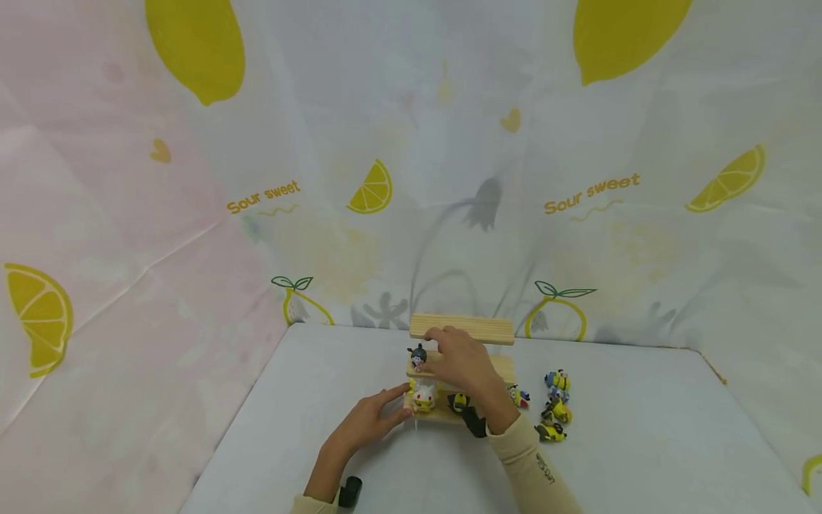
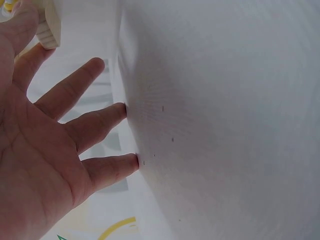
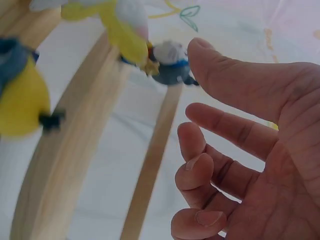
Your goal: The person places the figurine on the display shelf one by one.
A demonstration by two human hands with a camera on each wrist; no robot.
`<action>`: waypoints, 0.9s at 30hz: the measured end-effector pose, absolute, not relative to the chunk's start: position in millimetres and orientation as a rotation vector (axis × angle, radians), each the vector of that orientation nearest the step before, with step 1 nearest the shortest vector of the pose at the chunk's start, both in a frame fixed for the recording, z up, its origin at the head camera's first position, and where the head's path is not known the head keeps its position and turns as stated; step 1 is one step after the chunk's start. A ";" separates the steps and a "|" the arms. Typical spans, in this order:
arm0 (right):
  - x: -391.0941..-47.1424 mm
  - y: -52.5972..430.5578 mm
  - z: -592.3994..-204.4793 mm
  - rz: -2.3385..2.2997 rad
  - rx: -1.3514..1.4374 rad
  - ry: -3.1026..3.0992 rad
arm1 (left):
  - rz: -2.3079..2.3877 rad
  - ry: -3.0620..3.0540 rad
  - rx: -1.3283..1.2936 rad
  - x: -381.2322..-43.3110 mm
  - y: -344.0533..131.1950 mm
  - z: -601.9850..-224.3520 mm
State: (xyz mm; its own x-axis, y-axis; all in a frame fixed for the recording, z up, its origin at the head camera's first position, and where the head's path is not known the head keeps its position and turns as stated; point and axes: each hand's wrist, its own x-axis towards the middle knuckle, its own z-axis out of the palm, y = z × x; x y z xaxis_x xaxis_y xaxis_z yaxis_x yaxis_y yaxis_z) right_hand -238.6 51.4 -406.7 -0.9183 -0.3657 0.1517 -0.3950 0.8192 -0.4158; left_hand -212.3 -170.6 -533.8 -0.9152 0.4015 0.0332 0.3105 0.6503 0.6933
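Observation:
A small wooden tiered shelf stands on the white table. At its left end, my left hand holds the lowest board between thumb and forefinger; the other fingers spread out straight. My right hand is over the middle board, thumb and fingers apart. Its thumb tip is beside or touching a small dark-haired figurine at that board's left end; the fingers do not close round it. On the lowest board sit a white-and-yellow figurine and a black-and-yellow figurine.
Right of the shelf, several small yellow, black and blue figurines lie in a group on the table. Another figurine shows beside my right forearm. The shelf's top board is near the lemon-print cloth backdrop.

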 end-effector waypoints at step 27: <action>-214.9 176.1 -415.6 0.798 0.745 -2.660 | 1.127 2.735 0.587 -210.6 -170.2 -532.6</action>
